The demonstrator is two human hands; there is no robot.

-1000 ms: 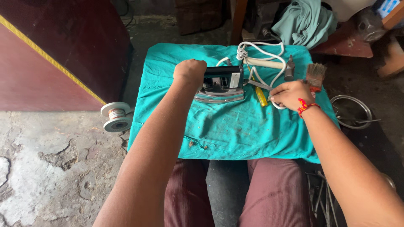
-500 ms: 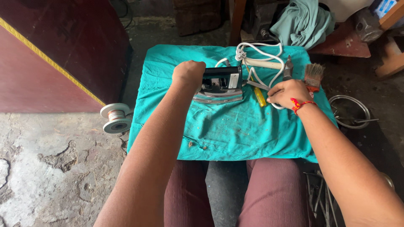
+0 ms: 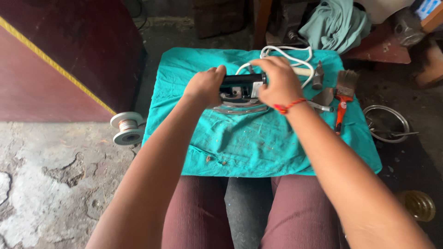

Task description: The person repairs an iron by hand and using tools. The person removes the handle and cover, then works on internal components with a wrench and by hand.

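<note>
An electric clothes iron (image 3: 240, 94) with a black handle and metal soleplate lies on a teal cloth (image 3: 258, 143). My left hand (image 3: 205, 85) grips the iron's left end. My right hand (image 3: 279, 80), with a red thread at the wrist, is closed over the right end of the handle. The iron's white cord (image 3: 286, 55) loops behind my right hand.
A hammer (image 3: 316, 76), a paintbrush with an orange handle (image 3: 344, 94) and a metal tool (image 3: 323, 103) lie to the right on the cloth. A wire spool (image 3: 127, 128) sits on the floor at left. A metal ring (image 3: 386, 123) lies at right; crumpled cloth (image 3: 337, 23) behind.
My right hand has moved left from the tools beside the iron onto the iron's handle. The left hand has stayed on the iron.
</note>
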